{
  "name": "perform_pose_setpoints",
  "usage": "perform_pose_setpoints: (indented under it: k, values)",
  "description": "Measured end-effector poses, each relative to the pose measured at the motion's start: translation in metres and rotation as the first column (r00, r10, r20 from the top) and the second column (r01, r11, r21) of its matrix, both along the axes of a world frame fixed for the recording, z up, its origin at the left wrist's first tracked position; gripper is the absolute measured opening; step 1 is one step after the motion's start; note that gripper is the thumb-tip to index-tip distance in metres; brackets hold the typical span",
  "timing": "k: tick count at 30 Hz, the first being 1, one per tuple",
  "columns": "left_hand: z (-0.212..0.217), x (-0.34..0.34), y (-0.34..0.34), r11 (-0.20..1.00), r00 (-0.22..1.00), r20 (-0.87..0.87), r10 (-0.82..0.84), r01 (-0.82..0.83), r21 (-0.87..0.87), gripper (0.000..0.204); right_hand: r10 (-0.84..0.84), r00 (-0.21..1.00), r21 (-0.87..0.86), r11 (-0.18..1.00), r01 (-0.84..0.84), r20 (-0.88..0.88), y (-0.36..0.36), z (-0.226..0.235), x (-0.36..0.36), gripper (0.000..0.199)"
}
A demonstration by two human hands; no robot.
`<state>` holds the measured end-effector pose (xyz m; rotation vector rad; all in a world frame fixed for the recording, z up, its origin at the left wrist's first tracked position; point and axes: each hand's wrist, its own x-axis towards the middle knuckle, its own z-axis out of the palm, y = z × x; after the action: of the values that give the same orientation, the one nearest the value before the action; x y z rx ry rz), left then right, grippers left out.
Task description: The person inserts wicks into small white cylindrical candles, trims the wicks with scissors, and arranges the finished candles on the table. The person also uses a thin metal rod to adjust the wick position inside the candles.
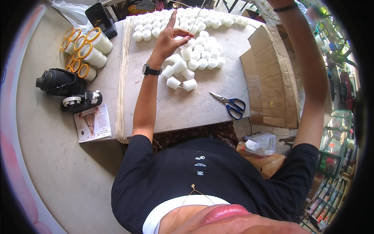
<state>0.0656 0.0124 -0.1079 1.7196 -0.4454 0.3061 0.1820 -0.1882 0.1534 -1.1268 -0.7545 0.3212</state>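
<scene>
My left hand [171,41], a watch on its wrist, is over the table among small white candles [202,63]. Its thumb and middle finger pinch a thin pale cord [196,18], while the index finger points up. The cord runs upward from this pinch and out at the top edge. My right arm is raised high on the right; only the base of my right hand [277,4] shows, its fingers cut off by the picture's edge. Below my left hand, several candles [173,82] lie tipped on their sides. Others stand upright in packed rows behind.
Scissors [230,104] with blue handles lie near the front edge. A bundle of cream strands [124,78] hangs over the table. Left stand orange-rimmed white cylinders [93,56], a black bottle [58,82] and a booklet [92,124]. A cardboard box [269,78] stands at the right.
</scene>
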Motion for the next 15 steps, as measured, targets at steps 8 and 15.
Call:
perform_pose_setpoints:
  k: [8, 15]
  values:
    - [0.000, -0.005, 0.002, 0.998, 0.999, -0.017, -0.048, 0.048, -0.039, 0.100, -0.209, 0.977, -0.066, 0.976, 0.207, -0.029, 0.002, 0.000, 0.053, 0.022]
    - [0.010, -0.010, -0.006, 0.994, 1.000, 0.014, 0.019, -0.020, 0.104, 0.093, -0.326, 0.942, -0.059, 0.945, 0.322, -0.077, -0.022, 0.000, 0.102, 0.023]
